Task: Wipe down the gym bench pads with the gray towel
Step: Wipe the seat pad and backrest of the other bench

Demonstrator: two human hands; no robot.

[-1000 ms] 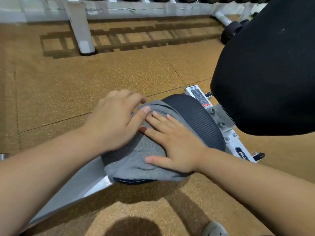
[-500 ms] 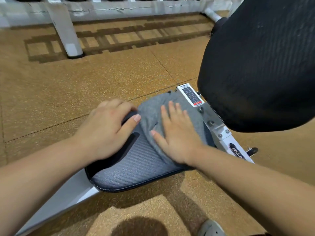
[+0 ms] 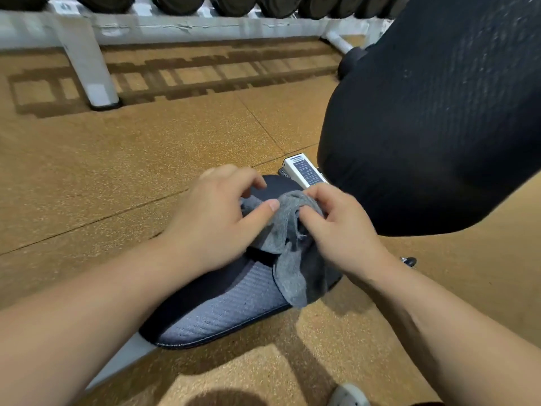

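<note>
**Towel Bunched Over the Seat Pad, Held by Both Hands**

The towel (image 3: 292,276) is gathered into a loose bunch above the far half of the seat pad (image 3: 222,315). Its lower end hangs down and lies on the right side of the pad, reaching the pad's right edge.

The left hand (image 3: 216,218) grips the left part of the bunch: the thumb lies across the fabric and the fingers curl over the far side. The right hand (image 3: 339,230) pinches the top right part of the bunch with curled fingers. The two hands are close together, with only the towel between them.

The near half of the seat pad is uncovered and shows a ribbed gray surface with a dark border. The back pad (image 3: 433,127) rises at a tilt to the right, just beyond the right hand. A white label (image 3: 306,171) sits on the frame between the two pads.

A white rack (image 3: 87,68) carrying dumbbells (image 3: 178,2) stands on the cork-colored floor (image 3: 117,171) well beyond the bench. A shoe (image 3: 348,395) shows at the bottom edge.
</note>
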